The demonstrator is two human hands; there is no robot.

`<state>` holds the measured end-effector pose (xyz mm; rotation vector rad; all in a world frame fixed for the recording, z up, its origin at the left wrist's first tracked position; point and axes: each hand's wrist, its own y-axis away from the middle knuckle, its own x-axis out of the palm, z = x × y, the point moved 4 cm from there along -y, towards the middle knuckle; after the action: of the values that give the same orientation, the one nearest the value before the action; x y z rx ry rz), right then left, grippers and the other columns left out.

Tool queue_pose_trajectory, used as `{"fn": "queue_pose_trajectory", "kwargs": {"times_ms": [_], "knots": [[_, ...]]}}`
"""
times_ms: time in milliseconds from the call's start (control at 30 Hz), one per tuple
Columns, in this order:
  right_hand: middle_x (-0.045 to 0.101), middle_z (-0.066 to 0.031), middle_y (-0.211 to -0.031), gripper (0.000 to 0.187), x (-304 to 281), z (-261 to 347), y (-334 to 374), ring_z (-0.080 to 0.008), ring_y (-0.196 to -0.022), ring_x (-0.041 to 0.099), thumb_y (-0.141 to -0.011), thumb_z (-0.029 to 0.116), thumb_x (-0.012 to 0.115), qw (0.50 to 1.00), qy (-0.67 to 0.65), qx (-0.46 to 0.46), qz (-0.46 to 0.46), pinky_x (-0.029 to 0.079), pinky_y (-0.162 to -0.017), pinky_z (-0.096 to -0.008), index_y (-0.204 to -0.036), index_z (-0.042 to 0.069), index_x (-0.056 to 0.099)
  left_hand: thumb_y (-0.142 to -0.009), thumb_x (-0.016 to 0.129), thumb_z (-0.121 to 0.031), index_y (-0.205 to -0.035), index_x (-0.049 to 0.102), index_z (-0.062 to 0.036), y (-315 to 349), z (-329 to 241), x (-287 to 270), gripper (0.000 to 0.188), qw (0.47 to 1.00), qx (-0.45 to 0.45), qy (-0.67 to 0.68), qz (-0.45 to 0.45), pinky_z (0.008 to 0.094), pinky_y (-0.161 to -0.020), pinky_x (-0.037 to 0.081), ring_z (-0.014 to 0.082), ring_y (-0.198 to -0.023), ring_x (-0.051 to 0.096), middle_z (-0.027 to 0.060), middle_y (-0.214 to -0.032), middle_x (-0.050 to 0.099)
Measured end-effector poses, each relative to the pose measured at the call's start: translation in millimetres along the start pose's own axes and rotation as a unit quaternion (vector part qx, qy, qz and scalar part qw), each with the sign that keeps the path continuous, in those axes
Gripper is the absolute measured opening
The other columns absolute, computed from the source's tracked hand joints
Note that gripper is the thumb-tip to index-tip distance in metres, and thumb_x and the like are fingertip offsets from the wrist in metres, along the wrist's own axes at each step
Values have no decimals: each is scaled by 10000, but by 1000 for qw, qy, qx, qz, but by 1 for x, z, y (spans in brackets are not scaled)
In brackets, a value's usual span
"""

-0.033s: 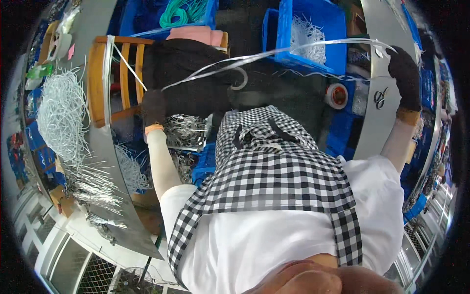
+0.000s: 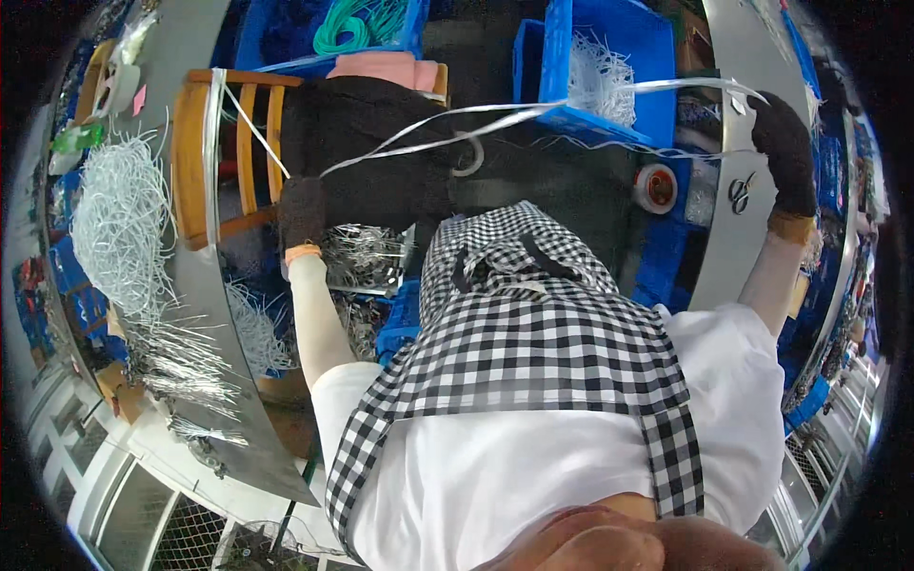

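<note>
Long white, shiny strands [image 2: 533,115] stretch across in front of me from hand to hand, with a gap between them in the middle. At the left, my left hand [image 2: 303,211] in a dark glove is closed on their end, beside a wooden chair-like frame [image 2: 195,157]. A taut white strand also runs from this hand up to the frame's top. Far to the right, my right hand [image 2: 788,157], gloved too, is closed on the other end above a grey worktop [image 2: 728,233]. A thinner wavy strand [image 2: 657,148] also reaches this hand.
Black-handled scissors [image 2: 741,192] lie on the right worktop, near a tape roll [image 2: 656,188]. A blue crate [image 2: 657,57] holds white strands; another blue crate [image 2: 415,29] holds green cord. White strands [image 2: 119,224] heap on the left table. Metal pieces [image 2: 367,255] fill a tray beside my left forearm.
The strands between my hands have shifted slightly, their gap opening a little wider. Both hands stay almost where they were, still closed on them.
</note>
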<state>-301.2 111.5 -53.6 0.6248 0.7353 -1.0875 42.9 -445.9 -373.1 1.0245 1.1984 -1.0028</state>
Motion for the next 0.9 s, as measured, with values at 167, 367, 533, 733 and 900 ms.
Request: {"fn": "queue_pose_trajectory", "kwargs": {"times_ms": [167, 367, 533, 733, 900], "knots": [[583, -2, -836, 347, 14, -20, -2, -69, -688, 492, -916, 250, 588, 990, -138, -8, 35, 411, -601, -228, -1170, 15, 615, -806, 560, -114, -750, 684, -53, 0, -34, -34, 149, 993, 17, 89, -76, 433, -812, 492, 315, -895, 624, 151, -804, 650], [658, -102, -1067, 356, 9, -27, -21, -179, -963, 621, -910, 241, 594, 981, 154, -121, 6, 515, -797, -320, -1186, 16, 608, -805, 573, -124, -744, 696, -52, -2, -51, -28, 155, 999, 22, 14, 23, 431, -748, 519, 334, -854, 633, 186, -824, 649], [653, -104, -1110, 303, -1, -35, -42, -186, -991, 620, -895, 161, 595, 979, 99, -178, -24, 509, -821, -318, -1172, 44, 631, -864, 517, -147, -840, 673, -20, 10, -50, -26, 203, 996, -2, 83, -13, 473, -716, 505, 377, -838, 624, 211, -847, 636], [586, 37, -884, 338, -49, -28, -75, -29, -636, 405, -930, 162, 485, 984, -5, -179, 11, 340, -579, -189, -1223, 44, 606, -906, 497, -226, -910, 675, -20, 31, -30, -27, 272, 976, -96, 193, -19, 467, -774, 483, 413, -869, 601, 222, -926, 630], [593, -23, -994, 402, -152, -15, -123, -104, -791, 486, -898, 224, 544, 953, 244, -177, -43, 409, -704, -254, -1253, 37, 570, -932, 491, -270, -973, 664, -19, 44, -13, -13, 308, 970, -93, 219, -42, 462, -828, 471, 400, -955, 593, 240, -974, 624]]}}
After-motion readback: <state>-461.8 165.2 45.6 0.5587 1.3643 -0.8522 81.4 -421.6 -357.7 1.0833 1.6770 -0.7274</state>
